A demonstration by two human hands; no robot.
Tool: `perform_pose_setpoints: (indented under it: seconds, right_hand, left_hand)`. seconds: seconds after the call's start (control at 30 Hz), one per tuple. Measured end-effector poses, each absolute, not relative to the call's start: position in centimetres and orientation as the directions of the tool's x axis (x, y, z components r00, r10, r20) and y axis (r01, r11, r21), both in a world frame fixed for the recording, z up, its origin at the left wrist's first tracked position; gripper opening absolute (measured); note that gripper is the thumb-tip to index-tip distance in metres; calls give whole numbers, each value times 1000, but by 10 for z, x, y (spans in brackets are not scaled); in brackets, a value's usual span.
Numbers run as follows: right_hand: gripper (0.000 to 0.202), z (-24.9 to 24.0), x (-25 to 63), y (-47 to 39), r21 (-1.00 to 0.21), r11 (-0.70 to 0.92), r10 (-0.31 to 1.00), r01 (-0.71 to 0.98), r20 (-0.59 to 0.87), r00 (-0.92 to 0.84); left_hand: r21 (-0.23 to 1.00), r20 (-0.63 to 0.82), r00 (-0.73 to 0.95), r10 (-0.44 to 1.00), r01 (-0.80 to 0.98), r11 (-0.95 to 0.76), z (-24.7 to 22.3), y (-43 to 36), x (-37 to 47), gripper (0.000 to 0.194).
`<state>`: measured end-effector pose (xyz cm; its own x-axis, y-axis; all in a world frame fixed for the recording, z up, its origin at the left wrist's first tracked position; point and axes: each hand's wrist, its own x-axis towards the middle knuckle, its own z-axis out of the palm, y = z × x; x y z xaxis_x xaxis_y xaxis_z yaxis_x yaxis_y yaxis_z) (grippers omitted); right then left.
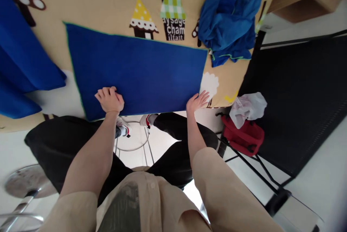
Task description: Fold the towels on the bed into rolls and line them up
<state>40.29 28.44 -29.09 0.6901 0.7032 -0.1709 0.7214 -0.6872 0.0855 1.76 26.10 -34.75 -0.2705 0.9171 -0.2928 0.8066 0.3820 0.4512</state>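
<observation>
A blue cloth (135,69) with thin green edging lies spread flat on the patterned tablecloth in front of me. My left hand (110,100) rests on the lower left part of this cloth, its fingers a little bent and apart, with nothing visible in them. At the cloth's lower right corner lies my right hand (197,101), open, fingers stretched out past the edge onto the tablecloth.
Upper right on the beige tablecloth (103,0) sits a crumpled heap of blue cloth (230,18). More blue cloth (24,54) lies at the left. Beyond the table's right edge are a black folding chair (292,98), a red bag (244,136) and a white plastic bag (248,107).
</observation>
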Motion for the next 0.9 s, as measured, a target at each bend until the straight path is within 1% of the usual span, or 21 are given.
perform_pose_setpoints:
  seconds: [0.07, 0.17, 0.23, 0.27, 0.33, 0.53, 0.63, 0.77, 0.83, 0.87, 0.9]
  right_hand:
    - [64, -299, 360, 292, 53, -625, 769, 779, -133, 626]
    - [62, -312, 286, 296, -63, -422, 895, 905, -188, 404]
    - [62, -318, 250, 295, -123, -325, 930, 938, -222, 293]
    - [62, -320, 238, 295, -137, -306, 935, 942, -230, 270]
    - [63, -322, 228, 294, -144, -305, 936, 941, -229, 268]
    - [65, -326, 234, 292, -177, -306, 940, 936, -211, 267]
    - [65, -330, 232, 291, -192, -302, 947, 934, -175, 270]
    - [65, -338, 230, 289, -223, -287, 956, 931, -123, 265]
    - [65, -340, 231, 288, -238, -278, 960, 931, -112, 258]
    - [64, -340, 231, 288, -244, -277, 960, 929, -116, 255]
    - [64, -341, 232, 288, -248, -281, 958, 927, -127, 257]
  left_hand:
    - [455, -307, -279, 910, 797, 398, -348, 260, 18, 35]
    - [460, -316, -297, 901, 783, 420, -350, 258, 18, 33]
    - [452, -305, -297, 905, 791, 412, -352, 256, 17, 31]
    - [445, -297, -293, 909, 800, 403, -353, 256, 17, 31]
    - [426, -280, -286, 917, 819, 385, -354, 254, 17, 30]
    - [360, -215, -299, 930, 861, 360, -350, 252, 18, 24]
    - [323, -174, -299, 938, 883, 341, -348, 250, 16, 22]
    - [304, -159, -346, 925, 874, 379, -336, 249, 20, 22]
    - [342, -127, -377, 918, 852, 397, -325, 252, 40, 25]
    - [382, -100, -367, 925, 844, 377, -319, 255, 56, 27]
    - [439, -69, -322, 944, 840, 318, -313, 259, 76, 31]
